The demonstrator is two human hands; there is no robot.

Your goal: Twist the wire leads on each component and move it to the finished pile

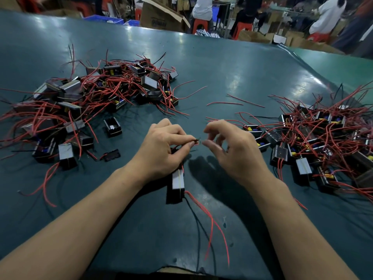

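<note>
Here, left hand (161,150) pinches the wire leads (194,140) of a component (177,182) lying beneath it. Right hand (234,150) hovers beside, fingers loosely curled, holding nothing. Tangled component piles flank both: left pile (84,98), right pile (323,138).

Bare forearms, no sleeves/gloves/jewelry; left hand (161,150) & right hand (232,152) bare
</note>
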